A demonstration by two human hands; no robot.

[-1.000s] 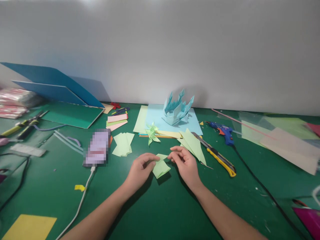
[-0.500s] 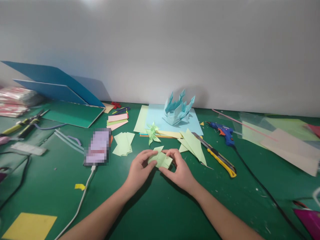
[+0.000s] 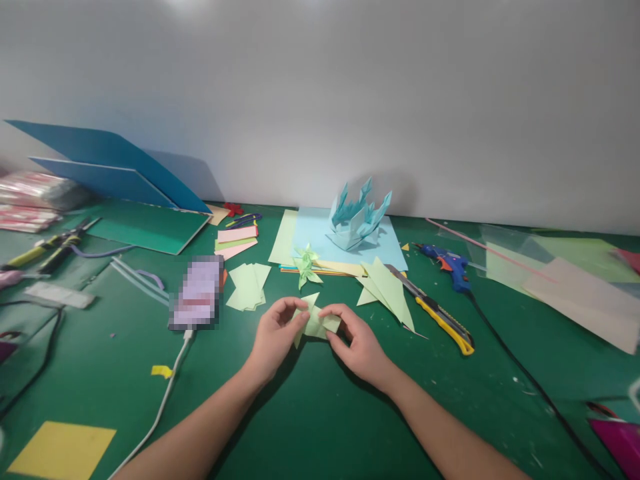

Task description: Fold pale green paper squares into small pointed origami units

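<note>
Pale-green folded paper (image 3: 315, 325) spans between your left hand (image 3: 273, 339) and right hand (image 3: 361, 348), over the tabletop (image 3: 315, 413); each hand's fingers are clamped on its nearer end, long axis running roughly side to side.

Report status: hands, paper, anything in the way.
Left grip and right grip both holding pale green paper. Paper folded, one pointed corner showing. Utility knife lies to the right, touching neither.
</note>
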